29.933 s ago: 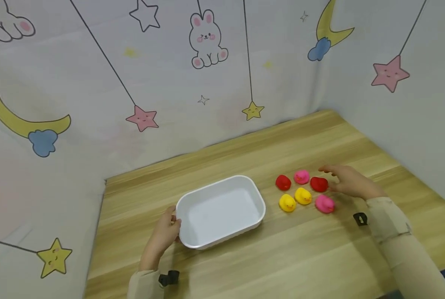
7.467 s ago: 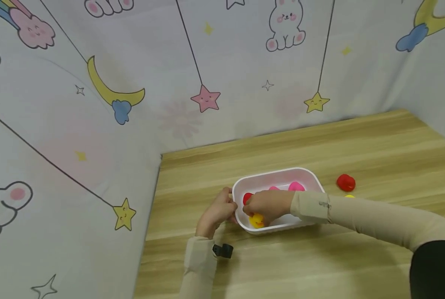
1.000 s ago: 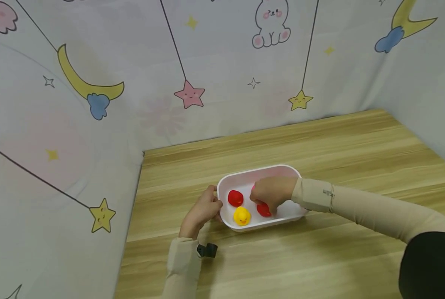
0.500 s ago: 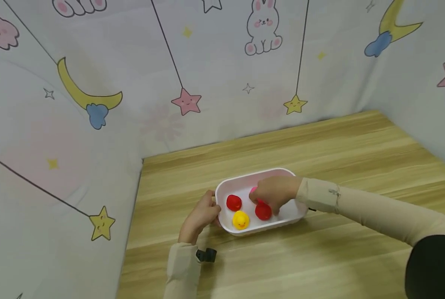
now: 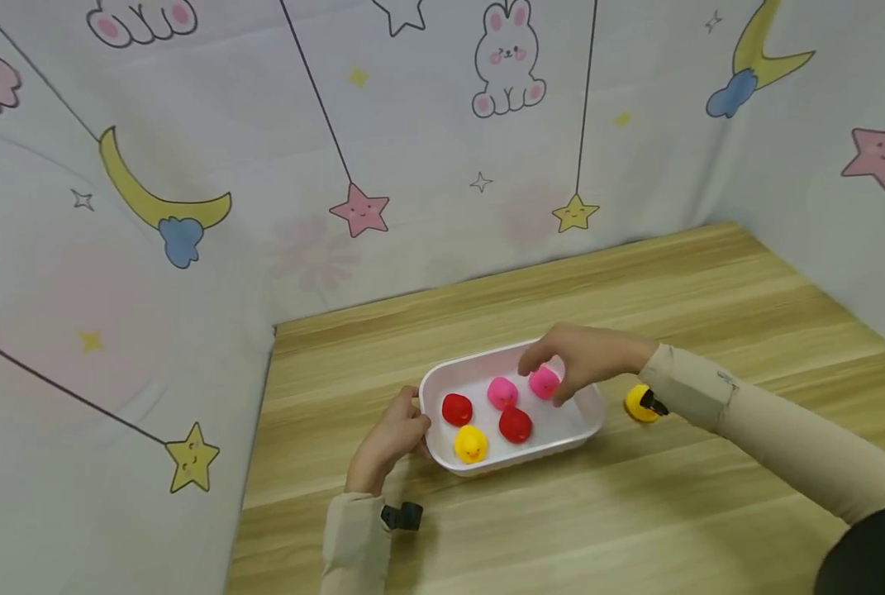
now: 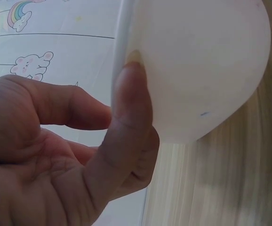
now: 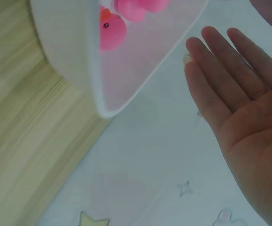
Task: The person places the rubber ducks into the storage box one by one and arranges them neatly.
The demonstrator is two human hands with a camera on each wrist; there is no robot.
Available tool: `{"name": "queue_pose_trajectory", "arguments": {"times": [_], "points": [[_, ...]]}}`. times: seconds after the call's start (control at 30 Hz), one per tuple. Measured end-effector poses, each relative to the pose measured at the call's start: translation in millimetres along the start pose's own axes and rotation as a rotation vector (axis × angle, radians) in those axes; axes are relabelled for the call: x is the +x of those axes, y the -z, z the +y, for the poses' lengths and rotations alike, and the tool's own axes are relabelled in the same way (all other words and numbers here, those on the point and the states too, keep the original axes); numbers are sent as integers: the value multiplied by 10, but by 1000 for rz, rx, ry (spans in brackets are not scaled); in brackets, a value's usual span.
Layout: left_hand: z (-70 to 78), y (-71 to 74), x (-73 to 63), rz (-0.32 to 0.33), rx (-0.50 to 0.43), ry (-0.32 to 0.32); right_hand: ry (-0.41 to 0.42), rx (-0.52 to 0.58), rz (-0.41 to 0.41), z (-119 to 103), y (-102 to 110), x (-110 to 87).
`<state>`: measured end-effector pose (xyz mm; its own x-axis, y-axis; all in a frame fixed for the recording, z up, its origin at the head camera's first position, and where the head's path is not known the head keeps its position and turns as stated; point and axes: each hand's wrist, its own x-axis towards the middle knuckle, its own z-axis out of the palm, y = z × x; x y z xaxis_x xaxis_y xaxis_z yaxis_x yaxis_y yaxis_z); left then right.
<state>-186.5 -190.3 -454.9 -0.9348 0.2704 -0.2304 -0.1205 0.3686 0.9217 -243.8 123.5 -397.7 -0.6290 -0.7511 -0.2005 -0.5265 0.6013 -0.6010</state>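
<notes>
In the head view, a white plastic tray (image 5: 568, 417) holds a red toy duck (image 5: 457, 409) at the left and a second red duck (image 5: 515, 425) near the middle. Two pink ducks (image 5: 502, 393) lie behind, and one yellow duck (image 5: 471, 445) is at the front left. My left hand (image 5: 393, 434) grips the tray's left end; its thumb (image 6: 132, 94) presses the outer wall in the left wrist view. My right hand (image 5: 591, 355) hovers over the tray's right part, fingers apart and holding nothing. Its fingers look extended in the right wrist view.
Another yellow duck (image 5: 639, 402) sits on the wooden table (image 5: 501, 537) right of the tray, partly covered by the right wrist's camera (image 5: 654, 403). A printed white cloth (image 5: 442, 231) hangs behind the table and along both sides.
Red, pink and yellow ducks first lay on the table; most are now in the tray. Since half a second ago my right hand has left the red duck, rising and moving right, fingers spread.
</notes>
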Motion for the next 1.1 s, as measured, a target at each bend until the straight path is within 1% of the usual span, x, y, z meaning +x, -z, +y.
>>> {"name": "queue_pose_trajectory", "arguments": {"times": [0.1,0.23,0.3,0.4,0.47,0.53,0.63,0.8,0.9,1.1], "points": [[8,-26,13,-7,-3,2,-20,10,90,111,40,-198],[-1,-71,20,-9,-23,10,-43,38,187,269,74,-503],[-8,-93,16,-9,-33,13,-70,84,222,350,76,-650],[-10,-123,13,-12,-50,11,-96,183,263,471,75,-844],[-13,-140,18,-18,-55,11,-103,250,278,554,72,-952],[-12,-150,27,-24,-55,14,-102,291,283,644,66,-1035],[-6,-143,41,-25,-40,17,-107,330,277,820,43,-1107],[13,-85,41,-2,-13,24,-130,383,232,1155,-77,-1120],[23,-61,33,2,-3,37,-122,376,219,1292,-200,-1127],[43,-61,27,-3,-10,42,-101,302,282,1387,-429,-1154]]}}
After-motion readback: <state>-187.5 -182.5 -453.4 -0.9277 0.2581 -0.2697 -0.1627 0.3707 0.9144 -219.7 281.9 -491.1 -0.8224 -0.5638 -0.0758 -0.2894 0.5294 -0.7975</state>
